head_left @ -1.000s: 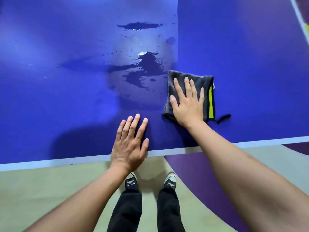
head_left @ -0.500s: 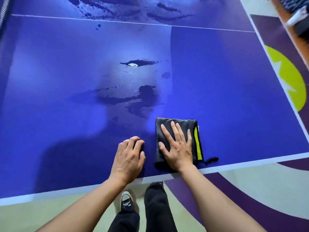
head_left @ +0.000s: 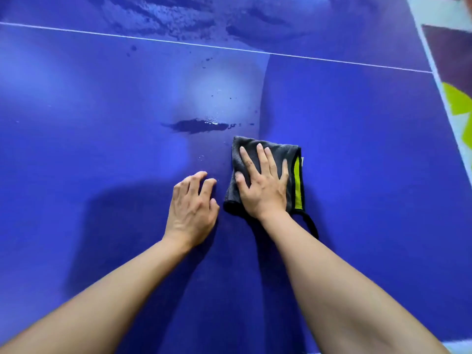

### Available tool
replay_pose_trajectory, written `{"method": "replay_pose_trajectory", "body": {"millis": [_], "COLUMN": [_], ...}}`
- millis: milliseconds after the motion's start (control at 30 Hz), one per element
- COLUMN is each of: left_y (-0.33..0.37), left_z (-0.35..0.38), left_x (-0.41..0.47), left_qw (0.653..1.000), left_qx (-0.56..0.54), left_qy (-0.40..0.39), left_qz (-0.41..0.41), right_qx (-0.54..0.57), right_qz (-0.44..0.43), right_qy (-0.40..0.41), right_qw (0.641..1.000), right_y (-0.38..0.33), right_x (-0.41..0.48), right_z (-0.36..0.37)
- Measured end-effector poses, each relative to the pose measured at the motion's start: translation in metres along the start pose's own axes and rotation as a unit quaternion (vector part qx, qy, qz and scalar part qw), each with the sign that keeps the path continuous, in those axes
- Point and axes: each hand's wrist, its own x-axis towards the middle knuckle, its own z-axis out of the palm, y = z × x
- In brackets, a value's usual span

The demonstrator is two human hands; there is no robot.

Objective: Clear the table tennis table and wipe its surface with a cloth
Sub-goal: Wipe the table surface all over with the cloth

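Cloth [head_left: 278,150]: dark grey, folded into a thick pad with a yellow-green stripe [head_left: 297,185] along its right side. It is lying flat on the blue desk [head_left: 370,154], just short of a dark puddle [head_left: 199,125]. A thin loop [head_left: 312,224] is trailing from its near right corner.

Right hand [head_left: 263,186] is pressing flat on the pad, fingers [head_left: 260,157] straight and slightly spread, gripping nothing. Left hand [head_left: 192,208] is propping on the desk just beside the cloth, fingers bent and tips touching the surface, holding nothing.

More wet streaks [head_left: 178,14] are showing past the white line [head_left: 178,42]; small drops are dotting the patch between. No loose objects are showing on the visible desk, so clearing is looking done and wiping is in hand.

Handling, as judged:
- The cloth is looking soft, light and absorbent, and likely to bunch or unfold if pushed from one edge.
- A flat palm over the middle is looking like the best hold, with fingers reaching toward the leading edge.
- The wet surface is probably sliding easily under the pad; dry patches may be dragging more.
- The loop could be catching under the wrist.

Next reach is looking like the puddle, just ahead and left of the pad.
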Motion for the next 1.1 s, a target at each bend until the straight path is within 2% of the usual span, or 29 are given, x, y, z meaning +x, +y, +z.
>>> {"method": "replay_pose_trajectory", "body": {"millis": [233,367,500,600,800,1033,1100], "left_y": [0.026,0.042,0.059,0.067,0.098,0.159,0.176], "left_z": [0.013,0.015,0.023,0.034,0.05,0.073,0.084], "left_x": [0.13,0.149,0.14,0.134,0.135,0.118,0.119], "left_qw": [1.0,0.999,1.0,0.999,0.997,0.995,0.996], "left_qx": [0.02,0.006,-0.002,-0.006,-0.032,-0.004,0.012], "left_qy": [-0.003,-0.003,-0.005,0.018,0.075,0.047,0.041], "left_qz": [-0.023,-0.049,0.007,0.034,0.012,0.086,0.083], "right_qx": [-0.007,-0.003,-0.004,-0.007,-0.005,0.017,0.016], "right_qz": [-0.022,-0.019,-0.014,-0.006,-0.014,-0.026,-0.04], "right_qy": [0.001,-0.005,-0.021,-0.021,-0.018,-0.033,-0.034], "right_qw": [1.0,1.0,1.0,1.0,1.0,0.999,0.999], "right_y": [0.016,0.014,0.012,0.014,0.018,0.018,0.027], "right_x": [0.182,0.244,0.287,0.303,0.306,0.301,0.3], "right_z": [-0.012,-0.021,-0.028,-0.028,-0.025,-0.033,-0.034]}}
